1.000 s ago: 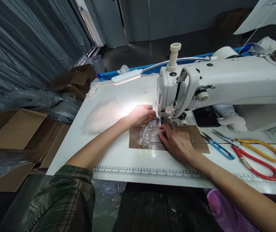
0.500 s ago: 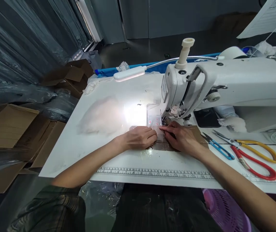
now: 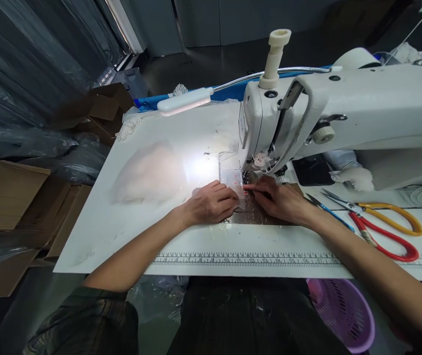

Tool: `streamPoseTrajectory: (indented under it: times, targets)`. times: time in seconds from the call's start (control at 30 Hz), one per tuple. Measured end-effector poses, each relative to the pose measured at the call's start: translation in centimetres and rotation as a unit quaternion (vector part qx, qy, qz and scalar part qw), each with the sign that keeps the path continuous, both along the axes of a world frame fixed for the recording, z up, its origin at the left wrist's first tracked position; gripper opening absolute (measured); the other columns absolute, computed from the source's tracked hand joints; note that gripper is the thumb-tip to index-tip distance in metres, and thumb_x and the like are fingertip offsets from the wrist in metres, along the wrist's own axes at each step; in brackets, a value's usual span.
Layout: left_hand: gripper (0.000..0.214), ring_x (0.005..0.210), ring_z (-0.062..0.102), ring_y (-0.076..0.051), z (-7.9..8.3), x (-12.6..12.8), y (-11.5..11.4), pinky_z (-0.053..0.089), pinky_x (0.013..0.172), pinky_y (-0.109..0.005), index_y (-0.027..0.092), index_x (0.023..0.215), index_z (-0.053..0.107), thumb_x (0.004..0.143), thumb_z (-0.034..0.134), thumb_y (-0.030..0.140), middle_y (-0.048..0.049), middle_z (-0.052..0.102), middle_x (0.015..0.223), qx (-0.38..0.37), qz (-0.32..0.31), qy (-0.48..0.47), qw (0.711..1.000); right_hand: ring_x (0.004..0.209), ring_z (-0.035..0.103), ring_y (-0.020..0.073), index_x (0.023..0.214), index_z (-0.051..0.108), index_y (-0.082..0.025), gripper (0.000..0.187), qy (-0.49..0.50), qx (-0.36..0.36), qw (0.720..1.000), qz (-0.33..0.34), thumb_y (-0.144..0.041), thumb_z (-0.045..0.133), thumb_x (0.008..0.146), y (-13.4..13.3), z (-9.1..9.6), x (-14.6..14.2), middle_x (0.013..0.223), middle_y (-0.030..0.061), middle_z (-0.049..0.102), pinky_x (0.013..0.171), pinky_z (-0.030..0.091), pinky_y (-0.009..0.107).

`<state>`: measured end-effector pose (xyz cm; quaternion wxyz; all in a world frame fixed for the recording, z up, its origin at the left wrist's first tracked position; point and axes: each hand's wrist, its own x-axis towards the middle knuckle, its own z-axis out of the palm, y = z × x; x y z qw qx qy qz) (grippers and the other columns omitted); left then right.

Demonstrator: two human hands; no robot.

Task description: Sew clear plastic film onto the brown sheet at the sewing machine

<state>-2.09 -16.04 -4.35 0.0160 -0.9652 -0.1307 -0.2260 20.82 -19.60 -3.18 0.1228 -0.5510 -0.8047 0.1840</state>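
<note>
Head view: bare hands meet below the needle end of a white sewing machine, working a translucent piece with red marks, which lies flat just left of the presser foot. The left hand bends its fingers down over the near part of the piece; the right hand, finger gap narrow, brings its fingertips to the right edge. Whether either pinches it cannot be told. Beneath them, a brown sheet rests on the white counter, beyond a printed ruler scale. Scissors with orange and red handles lie at right, beside blue snips; a slim lamp glows at the far side.
</note>
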Motion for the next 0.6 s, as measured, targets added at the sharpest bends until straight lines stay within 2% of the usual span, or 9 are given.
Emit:
streamPoseTrajectory:
  times: [0.13, 0.3, 0.47, 0.6]
  targets:
    - [0.008, 0.073, 0.060, -0.012, 0.0, 0.0, 0.2, 0.047, 0.063, -0.028, 0.017, 0.088, 0.062, 0.090, 0.056, 0.020, -0.0040, 0.070, 0.093, -0.002, 0.005, -0.041, 0.999, 0.072, 0.064, 0.0173, 0.125, 0.063, -0.026, 0.041, 0.017, 0.043, 0.998, 0.036, -0.021, 0.045, 0.088, -0.8, -0.2, 0.4, 0.104, 0.0071, 0.069, 0.066, 0.048, 0.030]
    - [0.007, 0.081, 0.064, -0.013, -0.2, 0.0, 0.4, 0.055, 0.070, -0.029, 0.016, 0.095, 0.061, 0.089, 0.056, 0.017, -0.0054, 0.069, 0.094, -0.053, 0.034, -0.117, 0.991, 0.093, 0.063, 0.0204, 0.114, 0.068, -0.024, 0.034, 0.101, 0.043, 0.990, 0.093, -0.021, 0.048, 0.086, -2.1, 0.0, 0.5, 0.108, 0.0069, 0.066, 0.083, 0.049, 0.034]
    - [0.008, 0.084, 0.065, -0.013, -0.4, 0.1, 0.4, 0.057, 0.073, -0.029, 0.016, 0.095, 0.061, 0.090, 0.055, 0.018, -0.0061, 0.069, 0.095, -0.077, 0.044, -0.128, 0.988, 0.095, 0.058, 0.0251, 0.124, 0.062, -0.027, 0.042, 0.019, 0.074, 0.989, 0.130, -0.022, 0.049, 0.084, -2.6, -0.4, -0.5, 0.110, 0.0124, 0.058, 0.077, 0.049, 0.040]
    - [0.009, 0.081, 0.065, -0.014, -0.4, 0.1, 0.5, 0.055, 0.071, -0.029, 0.017, 0.094, 0.063, 0.090, 0.055, 0.020, -0.0051, 0.070, 0.095, -0.077, 0.016, -0.104, 0.991, 0.090, 0.056, 0.0219, 0.119, 0.065, -0.030, 0.037, 0.012, 0.076, 0.986, 0.147, -0.022, 0.048, 0.086, -2.4, -0.7, -0.6, 0.106, 0.0101, 0.056, 0.076, 0.049, 0.037]
